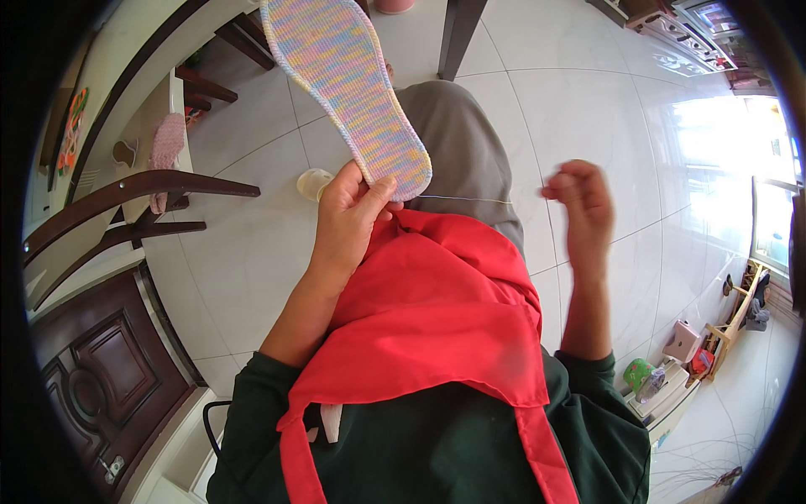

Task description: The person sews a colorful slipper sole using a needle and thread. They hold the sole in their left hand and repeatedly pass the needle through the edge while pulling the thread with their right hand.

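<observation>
The left hand (pixel 348 206) holds a knitted insole (pixel 344 84) in pastel stripes by its heel end, the thumb across the near face and the fingers (pixel 332 186) curled closed behind it. The insole's long axis runs up and away from the hand, leaning toward the person's left, so the toe end points to the top of the view while the heel sits right at the grip, above the lap.

From the heel a thin thread (pixel 466 200) stretches almost level toward the right hand (pixel 579 206), which is raised at about the same height and well apart from the insole. Its fingertips (pixel 561 181) are pinched shut on the far end of the thread; whether a needle is held there is too small to tell. The thread looks taut between the two hands.

The left hand is therefore the one on the insole; the right hand touches only the thread, off to the right of the heel.

Below the hands a red cloth (pixel 445 311) drapes over the lap, over a dark green top. A small pale cup (pixel 314 183) stands on the tiled floor (pixel 588 101) just beyond the left hand, and dark wooden chairs (pixel 134 202) stand to the left.
</observation>
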Tool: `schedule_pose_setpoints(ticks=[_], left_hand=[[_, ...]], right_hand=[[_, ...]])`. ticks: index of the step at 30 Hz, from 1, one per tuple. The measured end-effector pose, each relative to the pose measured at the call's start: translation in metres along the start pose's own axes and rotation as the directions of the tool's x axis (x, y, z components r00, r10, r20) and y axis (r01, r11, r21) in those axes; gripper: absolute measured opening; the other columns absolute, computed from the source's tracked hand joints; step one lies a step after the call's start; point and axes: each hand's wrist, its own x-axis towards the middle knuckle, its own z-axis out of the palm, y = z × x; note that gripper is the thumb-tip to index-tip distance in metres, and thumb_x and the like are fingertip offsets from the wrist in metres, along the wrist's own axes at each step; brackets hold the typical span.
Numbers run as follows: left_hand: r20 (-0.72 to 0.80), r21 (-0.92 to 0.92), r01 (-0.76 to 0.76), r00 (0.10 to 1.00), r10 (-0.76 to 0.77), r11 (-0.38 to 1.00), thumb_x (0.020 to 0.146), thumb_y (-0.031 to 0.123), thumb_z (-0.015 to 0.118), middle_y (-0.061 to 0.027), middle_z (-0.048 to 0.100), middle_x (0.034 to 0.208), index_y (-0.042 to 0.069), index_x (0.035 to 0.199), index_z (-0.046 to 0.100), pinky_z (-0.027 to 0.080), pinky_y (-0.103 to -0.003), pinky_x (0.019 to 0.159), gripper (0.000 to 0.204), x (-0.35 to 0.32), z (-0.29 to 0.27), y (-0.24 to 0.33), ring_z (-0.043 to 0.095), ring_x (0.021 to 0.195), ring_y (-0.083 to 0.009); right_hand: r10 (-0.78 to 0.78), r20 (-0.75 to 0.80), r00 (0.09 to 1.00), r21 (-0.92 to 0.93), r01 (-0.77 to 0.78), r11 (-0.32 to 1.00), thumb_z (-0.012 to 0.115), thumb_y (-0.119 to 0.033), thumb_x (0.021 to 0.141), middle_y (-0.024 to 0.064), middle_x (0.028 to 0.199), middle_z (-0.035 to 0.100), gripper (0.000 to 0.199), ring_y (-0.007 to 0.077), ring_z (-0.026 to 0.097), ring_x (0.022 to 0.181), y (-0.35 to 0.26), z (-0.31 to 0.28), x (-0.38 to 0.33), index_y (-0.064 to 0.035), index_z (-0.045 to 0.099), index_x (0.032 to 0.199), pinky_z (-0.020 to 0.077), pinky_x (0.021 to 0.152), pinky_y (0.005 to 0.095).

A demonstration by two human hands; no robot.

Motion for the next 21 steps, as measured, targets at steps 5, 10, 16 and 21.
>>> schedule_pose_setpoints(ticks=[5, 10, 16, 21], left_hand=[[0.007, 0.026, -0.038, 0.999, 0.038, 0.999, 0.09, 0.011, 0.055, -0.0019, 0.063, 0.095, 0.0, 0.111, 0.056, 0.044, -0.019, 0.066, 0.024, -0.003, 0.0, -0.001, 0.056, 0.081, -0.0042], [0.032, -0.055, -0.073, 0.997, 0.075, 0.996, 0.091, 0.008, 0.053, -0.0061, 0.061, 0.103, -0.002, 0.113, 0.055, 0.046, -0.024, 0.081, 0.025, -0.008, 0.002, -0.001, 0.057, 0.091, -0.0092], [0.042, -0.102, -0.107, 0.993, 0.112, 0.989, 0.091, 0.008, 0.053, -0.008, 0.061, 0.106, -0.004, 0.113, 0.054, 0.046, -0.027, 0.087, 0.025, -0.008, 0.002, -0.004, 0.058, 0.097, -0.0118], [0.042, -0.114, -0.121, 0.991, 0.126, 0.986, 0.091, 0.007, 0.053, -0.0079, 0.061, 0.106, -0.004, 0.113, 0.054, 0.047, -0.027, 0.087, 0.025, -0.007, 0.004, -0.003, 0.058, 0.096, -0.0115]], right_hand=[[-0.319, 0.228, 0.92, -0.378, 0.386, 0.842, 0.063, -0.001, 0.079, 0.0061, 0.08, 0.058, 0.008, 0.0205, 0.059, 0.073, -0.024, 0.067, -0.02, -0.0037, 0.062, 0.086, 0.0467, 0.064, 0.031], [-0.398, 0.318, 0.86, -0.473, 0.508, 0.72, 0.067, -0.007, 0.075, 0.0022, 0.081, 0.053, 0.011, 0.0194, 0.054, 0.074, -0.02, 0.079, -0.024, -0.009, 0.063, 0.085, 0.0409, 0.071, 0.0323], [-0.452, 0.349, 0.821, -0.539, 0.571, 0.62, 0.067, -0.008, 0.075, 0.0013, 0.082, 0.052, 0.011, 0.0179, 0.054, 0.075, -0.02, 0.081, -0.021, -0.0104, 0.063, 0.085, 0.0399, 0.072, 0.0313], [-0.461, 0.366, 0.809, -0.545, 0.587, 0.599, 0.067, -0.008, 0.075, 0.0012, 0.082, 0.052, 0.012, 0.0174, 0.054, 0.075, -0.017, 0.08, -0.02, -0.011, 0.063, 0.085, 0.04, 0.072, 0.0314]])
